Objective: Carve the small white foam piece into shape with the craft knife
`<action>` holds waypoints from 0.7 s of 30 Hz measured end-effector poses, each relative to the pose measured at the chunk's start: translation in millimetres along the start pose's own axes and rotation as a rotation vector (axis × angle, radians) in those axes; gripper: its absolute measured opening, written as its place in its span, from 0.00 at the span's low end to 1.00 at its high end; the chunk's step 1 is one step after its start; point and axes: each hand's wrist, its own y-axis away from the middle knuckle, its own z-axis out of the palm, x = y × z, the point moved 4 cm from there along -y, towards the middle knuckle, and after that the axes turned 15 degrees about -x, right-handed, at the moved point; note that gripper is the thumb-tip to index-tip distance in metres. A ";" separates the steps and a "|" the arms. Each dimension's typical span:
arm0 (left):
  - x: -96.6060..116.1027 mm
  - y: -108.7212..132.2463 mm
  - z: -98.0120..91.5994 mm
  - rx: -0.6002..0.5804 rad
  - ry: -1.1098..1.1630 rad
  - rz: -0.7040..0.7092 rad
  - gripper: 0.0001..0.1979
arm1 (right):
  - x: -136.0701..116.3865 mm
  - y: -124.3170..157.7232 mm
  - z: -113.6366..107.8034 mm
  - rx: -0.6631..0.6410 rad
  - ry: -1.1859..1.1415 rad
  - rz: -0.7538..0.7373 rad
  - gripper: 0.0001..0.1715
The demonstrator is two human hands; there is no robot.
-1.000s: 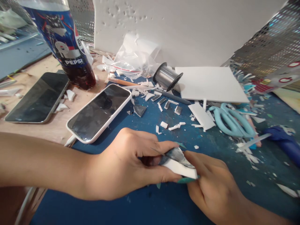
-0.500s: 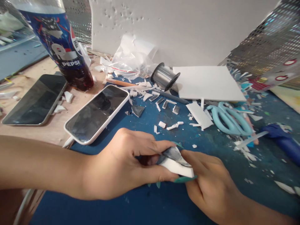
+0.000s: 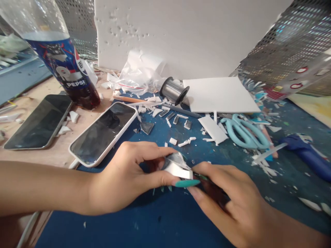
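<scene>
My left hand (image 3: 129, 175) reaches in from the left and pinches a small white foam piece with a silvery grey face (image 3: 177, 165) between thumb and fingers, just above the blue mat (image 3: 144, 224). My right hand (image 3: 227, 203) comes from the lower right, fingers closed round a dark thin tool (image 3: 207, 181) whose tip meets the foam piece's right edge. What the tool is I cannot make out.
Foam scraps (image 3: 181, 137) litter the mat. Light blue scissors (image 3: 245, 132), a wire spool (image 3: 173, 90), a white foam sheet (image 3: 219, 94), a blue tool (image 3: 307, 155), two phones (image 3: 103, 132) (image 3: 38, 120) and a cola bottle (image 3: 62, 62) lie beyond. A big foam board (image 3: 186, 31) stands behind.
The foam piece has been turned and drawn back left into my left hand. My right hand has slid off it and now meets its edge with a dark tool. The view tilted down.
</scene>
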 end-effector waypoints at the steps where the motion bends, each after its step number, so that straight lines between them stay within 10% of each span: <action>1: -0.3 -0.5 -1.4 0.024 -0.007 -0.017 0.08 | 0.6 0.4 -1.5 -0.022 -0.087 0.025 0.05; 7: 2.6 -1.7 -3.4 0.063 -0.119 -0.067 0.13 | 5.2 1.1 1.2 -0.090 -0.590 0.228 0.15; 21: 5.3 4.0 3.7 -0.121 -0.410 0.022 0.14 | 21.1 -1.5 17.1 -0.187 -0.961 0.421 0.16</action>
